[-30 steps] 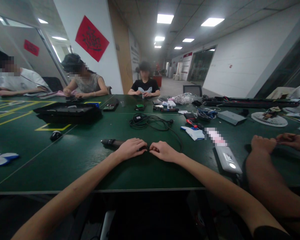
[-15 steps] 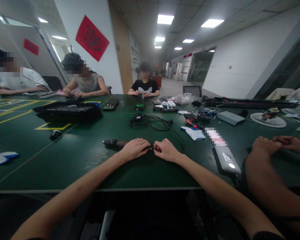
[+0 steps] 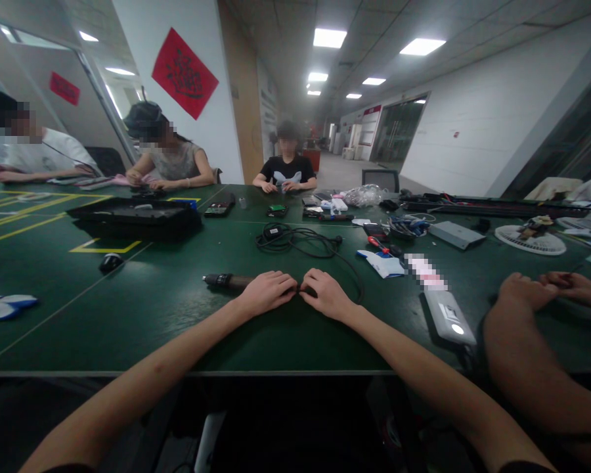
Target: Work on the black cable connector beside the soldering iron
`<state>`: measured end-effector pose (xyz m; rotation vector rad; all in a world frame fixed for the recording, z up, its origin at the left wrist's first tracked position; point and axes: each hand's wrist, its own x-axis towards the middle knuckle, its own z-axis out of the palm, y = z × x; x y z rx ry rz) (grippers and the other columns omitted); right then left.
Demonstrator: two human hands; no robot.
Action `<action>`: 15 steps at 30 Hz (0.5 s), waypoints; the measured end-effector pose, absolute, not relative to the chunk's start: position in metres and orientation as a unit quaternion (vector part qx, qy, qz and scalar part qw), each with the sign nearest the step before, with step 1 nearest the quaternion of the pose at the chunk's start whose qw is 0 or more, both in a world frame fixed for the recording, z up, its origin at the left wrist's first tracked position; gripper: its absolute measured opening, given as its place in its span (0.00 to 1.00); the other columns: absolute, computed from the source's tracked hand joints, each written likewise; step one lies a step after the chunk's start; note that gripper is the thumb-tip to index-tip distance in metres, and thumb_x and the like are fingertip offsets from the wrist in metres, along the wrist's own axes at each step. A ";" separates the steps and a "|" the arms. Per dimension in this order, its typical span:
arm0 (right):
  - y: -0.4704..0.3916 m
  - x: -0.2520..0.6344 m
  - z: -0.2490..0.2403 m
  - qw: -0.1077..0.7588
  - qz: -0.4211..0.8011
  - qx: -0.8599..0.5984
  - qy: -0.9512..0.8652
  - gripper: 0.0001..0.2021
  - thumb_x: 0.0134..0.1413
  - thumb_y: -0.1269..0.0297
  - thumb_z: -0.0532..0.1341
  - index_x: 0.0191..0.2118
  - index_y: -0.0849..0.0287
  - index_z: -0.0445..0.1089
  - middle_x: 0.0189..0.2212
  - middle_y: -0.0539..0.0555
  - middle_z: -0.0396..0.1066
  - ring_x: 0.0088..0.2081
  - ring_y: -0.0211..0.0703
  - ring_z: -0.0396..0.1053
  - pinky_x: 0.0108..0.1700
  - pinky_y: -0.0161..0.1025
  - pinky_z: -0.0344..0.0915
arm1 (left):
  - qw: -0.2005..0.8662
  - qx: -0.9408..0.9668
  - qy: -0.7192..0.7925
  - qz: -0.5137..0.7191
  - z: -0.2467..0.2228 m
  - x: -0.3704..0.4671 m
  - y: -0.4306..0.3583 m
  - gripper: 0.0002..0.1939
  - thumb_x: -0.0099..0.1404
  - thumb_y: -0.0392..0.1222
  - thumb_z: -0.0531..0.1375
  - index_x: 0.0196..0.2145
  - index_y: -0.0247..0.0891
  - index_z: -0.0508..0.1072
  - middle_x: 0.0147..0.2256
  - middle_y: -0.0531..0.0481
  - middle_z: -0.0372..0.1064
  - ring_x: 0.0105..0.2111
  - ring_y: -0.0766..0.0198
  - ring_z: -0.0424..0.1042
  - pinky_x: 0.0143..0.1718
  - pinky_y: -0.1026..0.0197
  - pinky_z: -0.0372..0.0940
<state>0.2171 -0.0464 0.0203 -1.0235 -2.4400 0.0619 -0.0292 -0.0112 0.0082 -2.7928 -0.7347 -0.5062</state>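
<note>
Near the front of the green table [image 3: 295, 341], my left hand [image 3: 270, 289] and my right hand [image 3: 325, 293] meet fingertip to fingertip. Both are closed in a pinch around something small and dark, mostly hidden by the fingers. A dark power tool [image 3: 224, 281] with a chuck at its left end lies beside my left hand, partly behind it. Beyond my hands a coiled black cable [image 3: 295, 240] rests on the table, and one strand of it runs down near my right hand.
A black tray [image 3: 135, 213] and a mouse [image 3: 111, 263] are on the left. To the right lie a glove [image 3: 381, 264], a white device [image 3: 448, 316] and a fan-like part [image 3: 529, 238]. A person's arms [image 3: 522, 341] rest at the right edge; others sit across.
The fingers of my right hand have shifted slightly left, closer to my left hand, and cover more of the small thing. The view has moved a little.
</note>
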 end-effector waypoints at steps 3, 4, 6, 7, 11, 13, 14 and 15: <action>-0.047 0.218 0.022 0.265 0.025 -0.369 -0.890 0.04 0.62 0.68 0.65 0.40 0.58 0.70 0.57 0.61 0.67 0.59 0.53 0.64 0.57 0.49 0.61 | 0.115 -0.942 -0.264 -0.175 0.008 -0.027 -0.011 0.11 0.77 0.48 0.53 0.48 0.41 0.70 0.42 0.48 0.73 0.43 0.58 0.73 0.47 0.56 0.64; -0.046 0.217 0.021 0.262 0.033 -0.371 -0.890 0.04 0.62 0.69 0.65 0.41 0.58 0.70 0.56 0.61 0.69 0.58 0.53 0.65 0.57 0.50 0.62 | 0.119 -0.941 -0.265 -0.176 0.008 -0.026 -0.011 0.11 0.77 0.48 0.53 0.48 0.41 0.70 0.42 0.47 0.73 0.43 0.58 0.73 0.46 0.56 0.64; -0.045 0.217 0.020 0.247 0.053 -0.378 -0.891 0.04 0.61 0.69 0.65 0.41 0.58 0.70 0.48 0.59 0.73 0.51 0.51 0.69 0.53 0.48 0.64 | 0.125 -0.940 -0.262 -0.178 0.008 -0.026 -0.012 0.11 0.77 0.47 0.54 0.50 0.41 0.70 0.42 0.47 0.73 0.44 0.58 0.73 0.46 0.55 0.64; -0.044 0.216 0.019 0.242 0.058 -0.383 -0.890 0.05 0.61 0.70 0.65 0.42 0.58 0.70 0.46 0.58 0.73 0.49 0.50 0.70 0.52 0.46 0.65 | 0.127 -0.941 -0.258 -0.180 0.007 -0.026 -0.012 0.12 0.77 0.47 0.54 0.51 0.41 0.70 0.43 0.46 0.73 0.44 0.58 0.73 0.47 0.55 0.64; -0.042 0.216 0.015 0.240 0.055 -0.386 -0.889 0.05 0.61 0.70 0.66 0.41 0.58 0.70 0.46 0.58 0.74 0.48 0.48 0.71 0.51 0.45 0.65 | 0.127 -0.942 -0.249 -0.187 0.007 -0.028 -0.014 0.11 0.75 0.46 0.55 0.51 0.42 0.71 0.45 0.46 0.73 0.44 0.58 0.73 0.47 0.55 0.65; -0.042 0.216 0.014 0.240 0.053 -0.385 -0.890 0.05 0.61 0.70 0.66 0.40 0.58 0.70 0.47 0.58 0.74 0.49 0.48 0.71 0.51 0.44 0.64 | 0.125 -0.941 -0.253 -0.186 0.007 -0.028 -0.014 0.10 0.74 0.45 0.56 0.49 0.42 0.71 0.45 0.47 0.73 0.44 0.58 0.73 0.46 0.55 0.64; -0.042 0.216 0.014 0.240 0.051 -0.385 -0.890 0.05 0.61 0.70 0.67 0.40 0.58 0.70 0.47 0.58 0.74 0.49 0.48 0.71 0.51 0.44 0.64 | 0.124 -0.941 -0.256 -0.184 0.007 -0.027 -0.013 0.10 0.74 0.45 0.56 0.49 0.42 0.71 0.45 0.47 0.73 0.44 0.58 0.73 0.46 0.55 0.64; -0.042 0.217 0.014 0.240 0.050 -0.386 -0.889 0.05 0.61 0.69 0.67 0.40 0.58 0.70 0.47 0.58 0.74 0.49 0.48 0.70 0.51 0.44 0.64 | 0.124 -0.941 -0.258 -0.183 0.006 -0.027 -0.012 0.09 0.74 0.45 0.56 0.48 0.42 0.71 0.44 0.47 0.73 0.43 0.58 0.73 0.46 0.55 0.64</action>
